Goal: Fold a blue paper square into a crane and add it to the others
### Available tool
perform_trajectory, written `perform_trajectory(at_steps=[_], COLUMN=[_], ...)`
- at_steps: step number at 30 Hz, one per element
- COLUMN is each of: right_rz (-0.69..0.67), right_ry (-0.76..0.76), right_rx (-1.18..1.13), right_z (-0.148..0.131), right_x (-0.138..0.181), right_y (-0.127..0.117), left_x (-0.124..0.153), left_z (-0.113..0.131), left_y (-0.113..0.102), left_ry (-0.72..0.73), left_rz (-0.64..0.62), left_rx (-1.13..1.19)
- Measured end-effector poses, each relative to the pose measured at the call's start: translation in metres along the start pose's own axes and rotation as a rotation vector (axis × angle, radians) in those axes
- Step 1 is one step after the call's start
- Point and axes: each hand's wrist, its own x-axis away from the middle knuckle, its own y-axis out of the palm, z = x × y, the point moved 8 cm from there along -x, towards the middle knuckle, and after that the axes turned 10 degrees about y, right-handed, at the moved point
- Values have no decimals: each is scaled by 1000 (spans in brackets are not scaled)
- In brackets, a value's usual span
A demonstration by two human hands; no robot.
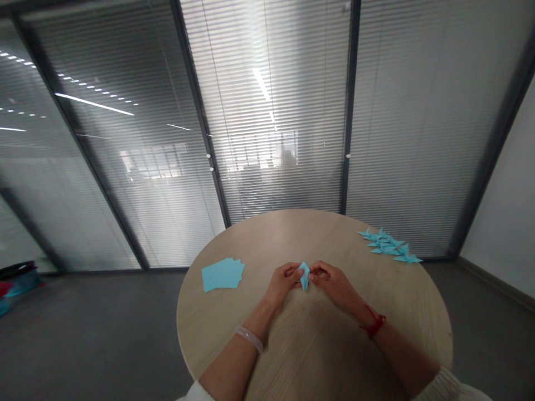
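1. The glass wall [271,100] with its slatted blinds stands beyond the grip, well apart from it.
2. The grey floor [112,340] shows lower down, out to either side of the grip.
3. The round wooden table [292,234] spreads below and around the grip, its far rim past the fingers.
4. The pile of folded blue cranes [387,245] rests to the right of the grip and farther out, near the table's edge.
5. The blue sheets [223,274] overlap in a flat stack to the left of the grip, apart from it.
6. The left hand [282,281] is clamped on the folded paper, its thumb lying over the paper's left side. The right hand [335,283] has its fingertips at the right edge; I cannot tell whether they pinch it.
7. The red bracelet [376,324] circles the wrist behind the right fingers, and the pale band [249,339] the wrist behind the left.
8. The folded paper [305,270], small, blue and pointed, sits between the two hands, its tips showing above and below the grip.
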Motion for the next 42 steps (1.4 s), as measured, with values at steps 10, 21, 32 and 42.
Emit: perform_trajectory(at_steps=[10, 21, 32, 42], right_rz=[15, 100, 92, 60], right_ry=[24, 64, 25, 57], right_rx=[56, 36, 8, 4], right_z=[7, 16, 14, 14], right_x=[-2, -5, -6, -5], right_y=[0, -4, -6, -4], left_x=[-2, -1, 4, 6], left_z=[11, 15, 19, 22], left_y=[-1, 3, 8, 14], left_ry=[176, 214, 283, 267], left_rz=[25, -38, -100, -123], left_rx=[-209, -215, -488, -540])
